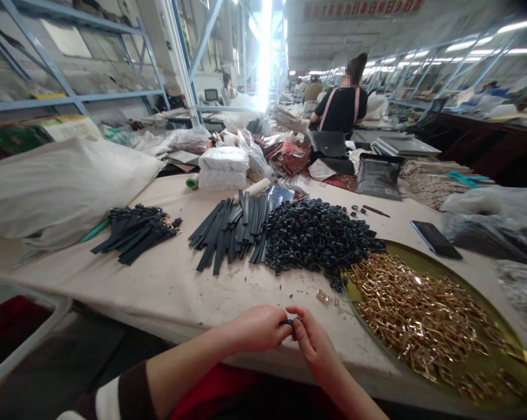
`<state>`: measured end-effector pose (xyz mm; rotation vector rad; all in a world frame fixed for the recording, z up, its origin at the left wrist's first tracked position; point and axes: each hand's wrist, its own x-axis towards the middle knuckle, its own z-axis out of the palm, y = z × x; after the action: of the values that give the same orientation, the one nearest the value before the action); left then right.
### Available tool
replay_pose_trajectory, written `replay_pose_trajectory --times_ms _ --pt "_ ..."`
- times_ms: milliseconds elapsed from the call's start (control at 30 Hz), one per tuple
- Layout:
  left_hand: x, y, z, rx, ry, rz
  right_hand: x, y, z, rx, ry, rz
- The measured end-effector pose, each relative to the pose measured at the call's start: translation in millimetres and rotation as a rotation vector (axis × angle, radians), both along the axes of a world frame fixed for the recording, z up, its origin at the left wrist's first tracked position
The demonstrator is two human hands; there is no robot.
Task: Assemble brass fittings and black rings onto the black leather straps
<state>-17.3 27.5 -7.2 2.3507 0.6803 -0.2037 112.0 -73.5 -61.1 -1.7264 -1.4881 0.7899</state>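
Observation:
My left hand point(260, 328) and my right hand point(312, 343) meet at the table's front edge, fingertips pinched together. Between them is a small black piece point(288, 322), mostly covered by the fingers; it looks like a black strap loop. Just beyond lies a heap of small black loops point(318, 233). Flat black straps point(235, 227) are fanned out beside that heap on its left. Farther left sits a bunch of black straps with gold buckles point(136, 230). To the right, a round gold tray point(399, 251) holds many gold buckles point(421, 309). A few loose buckles point(325, 297) lie near my right hand.
A phone point(436, 239) and a thin dark tool point(376, 210) rest on the table point(158, 291). A large white cloth bundle point(66, 186) covers the left side. Wrapped packages point(223, 168) and fabric piles line the back. A co-worker point(342, 108) stands beyond, facing away.

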Motion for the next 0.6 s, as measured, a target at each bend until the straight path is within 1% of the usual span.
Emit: replay_pose_trajectory --times_ms 67,133,167,267,333,367,433,500,533,567,600 --pt "1 13 -0.4 0.097 0.024 0.057 3 8 -5.0 0.038 -0.18 -0.026" --pt "2 35 1.3 0.182 0.005 0.178 8 15 -9.7 0.118 -0.372 -0.087" --pt "2 48 2.3 0.218 -0.015 0.25 11 18 -12.0 0.16 -0.431 -0.123" --pt "3 83 3.6 0.297 -0.058 0.458 17 19 -18.4 0.236 -0.45 -0.217" --pt "1 95 4.1 0.308 -0.1 0.551 20 15 -20.1 0.267 -0.386 -0.247" --pt "0 96 5.0 0.299 -0.129 0.587 21 12 -19.2 0.288 -0.339 -0.265" --pt "-6 85 8.8 0.261 -0.18 0.638 22 6 -12.5 0.33 -0.211 -0.309" --pt "-14 59 14.3 0.129 -0.259 0.682 19 3 0.3 0.302 -0.026 -0.343" --pt "-19 42 17.0 0.022 -0.316 0.697 16 4 8.1 0.237 0.101 -0.333" --pt "-24 24 19.1 -0.219 -0.444 0.738 13 5 15.7 0.144 0.25 -0.302" --pt "-29 6 20.3 -0.442 -0.526 0.751 10 8 22.3 0.039 0.418 -0.252"
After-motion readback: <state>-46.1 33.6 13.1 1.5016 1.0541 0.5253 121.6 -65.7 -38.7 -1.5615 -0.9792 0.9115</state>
